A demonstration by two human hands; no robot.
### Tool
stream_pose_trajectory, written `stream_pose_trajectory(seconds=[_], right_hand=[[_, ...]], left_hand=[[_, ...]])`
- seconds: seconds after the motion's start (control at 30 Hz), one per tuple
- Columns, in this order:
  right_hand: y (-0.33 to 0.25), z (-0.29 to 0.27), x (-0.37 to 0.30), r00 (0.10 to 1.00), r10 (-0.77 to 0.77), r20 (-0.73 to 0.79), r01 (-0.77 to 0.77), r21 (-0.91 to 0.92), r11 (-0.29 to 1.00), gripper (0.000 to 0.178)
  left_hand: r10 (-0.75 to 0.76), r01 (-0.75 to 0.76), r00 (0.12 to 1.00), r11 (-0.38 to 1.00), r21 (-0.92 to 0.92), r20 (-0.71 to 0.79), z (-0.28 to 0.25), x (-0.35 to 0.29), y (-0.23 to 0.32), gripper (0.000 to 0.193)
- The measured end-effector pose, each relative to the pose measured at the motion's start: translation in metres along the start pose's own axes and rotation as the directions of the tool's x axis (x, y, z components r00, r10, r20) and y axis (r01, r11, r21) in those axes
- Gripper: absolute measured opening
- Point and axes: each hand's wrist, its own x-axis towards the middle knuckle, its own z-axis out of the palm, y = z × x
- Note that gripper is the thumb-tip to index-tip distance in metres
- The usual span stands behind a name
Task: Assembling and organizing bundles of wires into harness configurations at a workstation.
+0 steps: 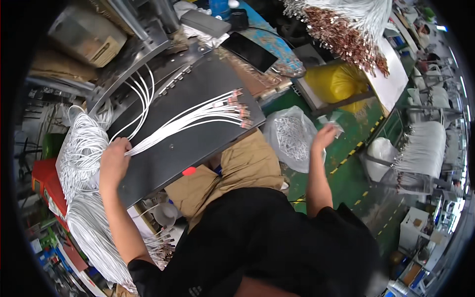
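My left hand (115,159) is closed around a bunch of white cables (170,127) at the left end of a black work plate (198,84). The cables fan out over the plate, and their coppery connector ends (241,111) lie near its right edge. A few more white cables arch up from near this hand toward the metal machine (133,54). Out to the right, my right hand (324,137) is raised beside a clear bag (289,136) full of small white pieces. Its fingers are closed on a small pale, see-through piece (332,123), too blurred to name.
Coiled white cables (81,148) hang left of the plate. A dark phone (250,52) lies on the worn blue surface behind. A yellow bag (339,84) sits in a crate beyond the clear bag. Copper-ended cables (341,29) hang at the top right, and racks (420,153) stand farther right.
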Motion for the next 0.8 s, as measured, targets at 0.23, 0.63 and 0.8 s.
stream_pose_trajectory(seconds=[0.23, 0.63, 0.8], right_hand=[[0.008, -0.001, -0.112, 0.653, 0.194, 0.732, -0.119, -0.154, 0.981, 0.030], [-0.433, -0.057, 0.015, 0.236, -0.927, 0.290, 0.455, 0.810, 0.369, 0.042], [-0.458, -0.034, 0.015, -0.112, -0.854, 0.508, 0.707, 0.645, 0.290, 0.036]], left_hand=[[-0.215, 0.129, 0.970, 0.852, -0.507, -0.114, -0.005, -0.002, -0.031, 0.014], [0.071, -0.147, 0.984, 0.842, -0.519, -0.163, 0.008, 0.046, 0.102, 0.027], [-0.088, 0.002, 0.991, 0.758, -0.652, -0.099, 0.008, 0.031, 0.053, 0.028]])
